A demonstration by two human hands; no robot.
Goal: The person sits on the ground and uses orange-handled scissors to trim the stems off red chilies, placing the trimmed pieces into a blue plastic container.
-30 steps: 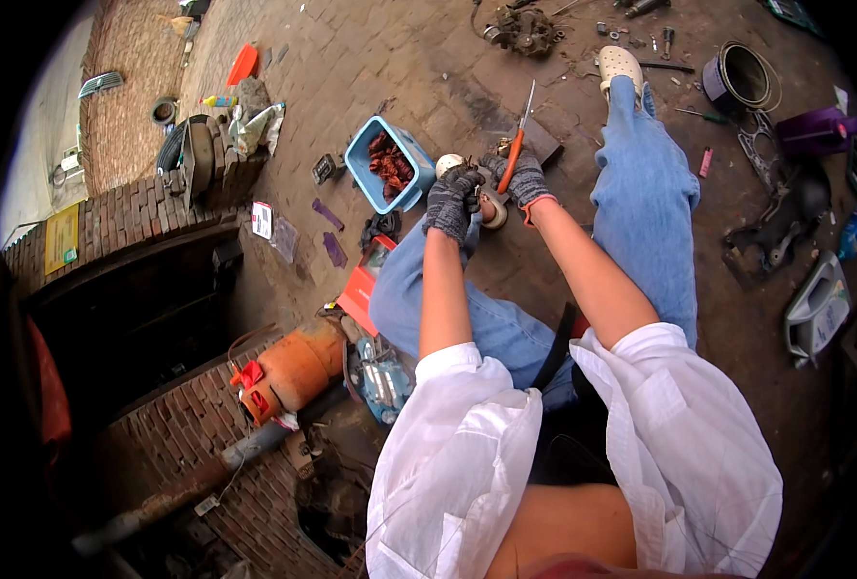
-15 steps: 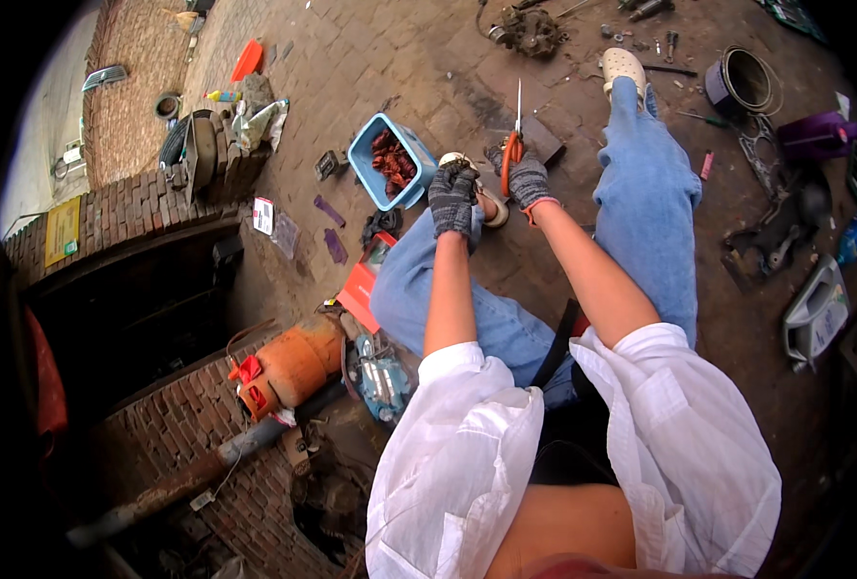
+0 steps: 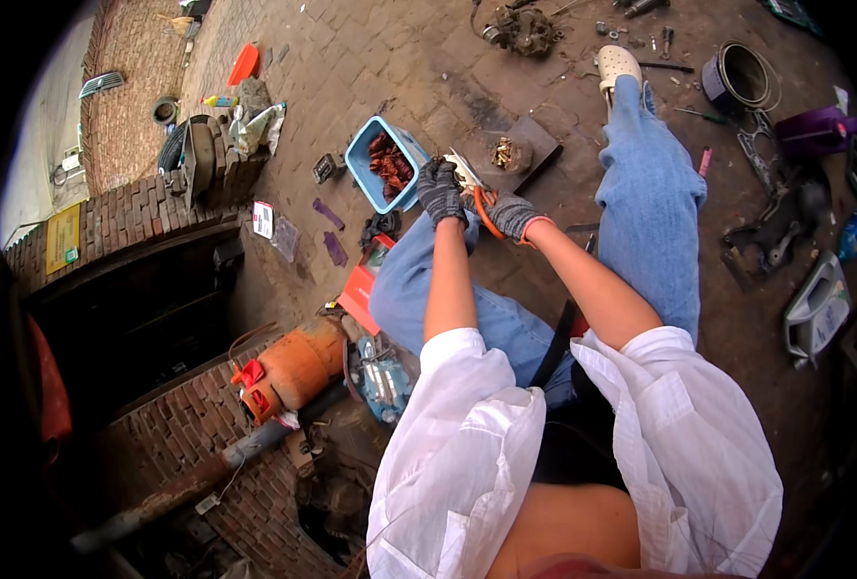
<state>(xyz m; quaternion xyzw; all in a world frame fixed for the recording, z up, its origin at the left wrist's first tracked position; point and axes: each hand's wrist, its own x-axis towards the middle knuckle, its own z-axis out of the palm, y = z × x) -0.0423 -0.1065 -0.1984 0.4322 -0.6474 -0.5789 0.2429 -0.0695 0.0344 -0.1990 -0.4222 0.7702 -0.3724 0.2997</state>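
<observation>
Scissors [image 3: 480, 201] near my left hand [image 3: 440, 191]
My right hand [image 3: 510, 214] grips them; left curled, contents unclear; tub's [image 3: 409, 143] right edge adjacent, likely for reach

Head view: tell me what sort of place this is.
Probably an outdoor repair or scrap yard, judging by the greasy metal part on the paving, the blue bin of reddish-brown scraps and the orange cylinder lying on its side.
</observation>
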